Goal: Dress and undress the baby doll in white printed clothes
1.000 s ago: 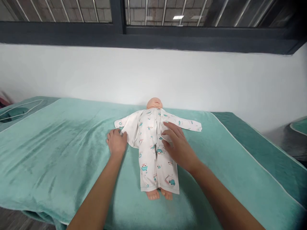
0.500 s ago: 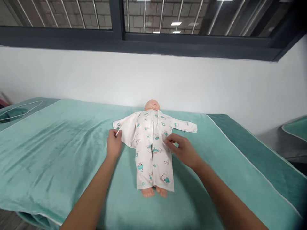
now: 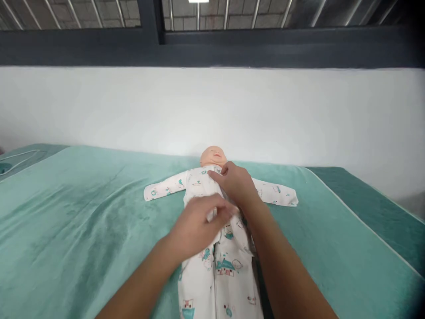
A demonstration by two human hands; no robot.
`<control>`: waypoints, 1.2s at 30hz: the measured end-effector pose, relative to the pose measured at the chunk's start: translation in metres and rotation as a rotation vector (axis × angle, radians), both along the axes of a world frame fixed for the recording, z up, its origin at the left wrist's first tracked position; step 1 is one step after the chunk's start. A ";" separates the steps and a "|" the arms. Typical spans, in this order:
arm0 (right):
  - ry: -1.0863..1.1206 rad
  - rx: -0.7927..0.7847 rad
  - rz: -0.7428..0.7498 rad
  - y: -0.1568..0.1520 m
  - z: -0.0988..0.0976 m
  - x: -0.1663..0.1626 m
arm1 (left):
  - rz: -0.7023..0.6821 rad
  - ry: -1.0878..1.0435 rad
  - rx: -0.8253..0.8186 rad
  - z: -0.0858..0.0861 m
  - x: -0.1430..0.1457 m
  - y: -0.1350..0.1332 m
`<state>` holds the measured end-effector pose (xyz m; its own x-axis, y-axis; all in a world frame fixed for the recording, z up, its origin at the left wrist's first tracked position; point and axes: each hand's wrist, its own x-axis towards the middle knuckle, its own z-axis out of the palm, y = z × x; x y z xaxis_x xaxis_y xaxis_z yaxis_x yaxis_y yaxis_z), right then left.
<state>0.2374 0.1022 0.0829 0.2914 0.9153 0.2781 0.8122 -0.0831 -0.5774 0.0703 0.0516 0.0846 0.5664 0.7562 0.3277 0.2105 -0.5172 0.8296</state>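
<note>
A baby doll lies on its back, head toward the wall, in a white printed baby shirt and matching trousers. Both sleeves stretch out to the sides. Across the belly reaches my left hand, slightly blurred, its fingers closed on the front of the shirt near the doll's right-hand side in view. My right hand is at the upper chest below the chin, thumb stretched out and apart from the bent index finger, touching the shirt. My hands and forearms hide much of the torso. The feet are out of view.
Under the doll spreads a green plush cover with darker green sides and pale piping. A white wall rises right behind the doll's head. Above it runs a dark window frame with metal bars beyond.
My left hand has carried the shirt's spread left flap rightward over the belly. My right hand has moved up from the hip to the upper chest. The view has come closer.
</note>
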 end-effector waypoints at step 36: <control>0.763 0.222 0.101 0.009 -0.019 0.003 | 0.315 -0.239 -0.272 -0.023 0.048 0.108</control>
<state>0.2402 0.1113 0.0635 0.3933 0.8940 0.2146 0.1838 0.1522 -0.9711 0.1182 0.1600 0.0616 0.2292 0.9552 0.1873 0.1089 -0.2163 0.9702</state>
